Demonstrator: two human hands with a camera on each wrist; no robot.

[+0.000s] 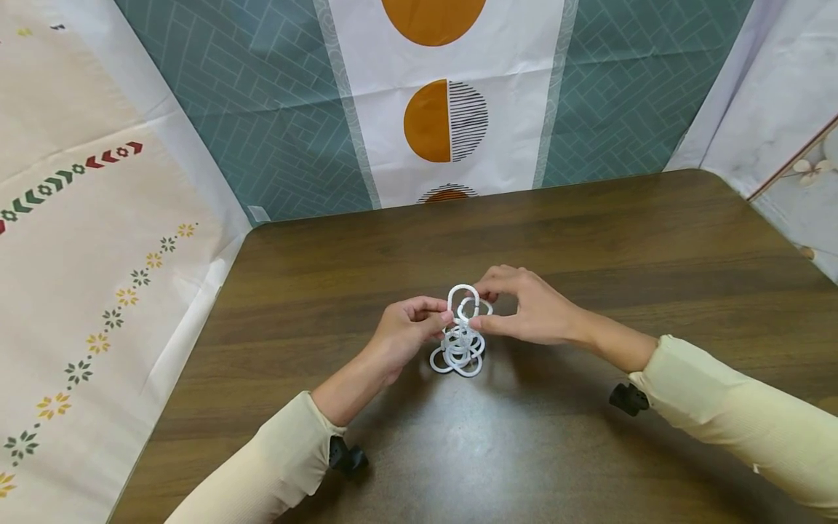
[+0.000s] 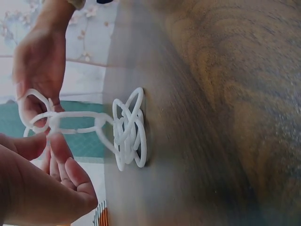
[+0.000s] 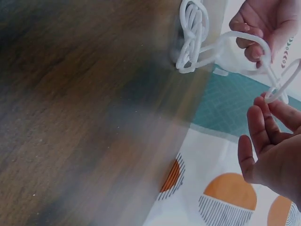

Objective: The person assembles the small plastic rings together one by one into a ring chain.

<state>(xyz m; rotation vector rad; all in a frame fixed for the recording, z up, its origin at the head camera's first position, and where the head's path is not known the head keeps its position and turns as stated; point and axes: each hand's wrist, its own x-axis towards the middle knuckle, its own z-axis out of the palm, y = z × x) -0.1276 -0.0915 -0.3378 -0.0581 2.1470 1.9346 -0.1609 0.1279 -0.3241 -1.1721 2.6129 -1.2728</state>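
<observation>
A white plastic chain of rounded links (image 1: 463,342) lies partly heaped on the wooden table, with its upper links raised off the surface. In the head view, my left hand (image 1: 407,331) pinches a raised link between thumb and fingers. Facing it from the right, my right hand (image 1: 533,309) holds another link at the chain's upper end. The left wrist view shows a stretched link (image 2: 77,114) running from the fingers toward the heap (image 2: 128,132). Seen from the right wrist, a link (image 3: 244,34) slopes up from the heap, and the right fingertips touch the end ring.
The brown wooden table (image 1: 314,284) extends around both hands. Behind it hangs a teal and white patterned cloth (image 1: 452,65), and a cream cloth with floral motifs (image 1: 85,276) stands at the left. Dark wrist cameras (image 1: 347,457) sit under the sleeves.
</observation>
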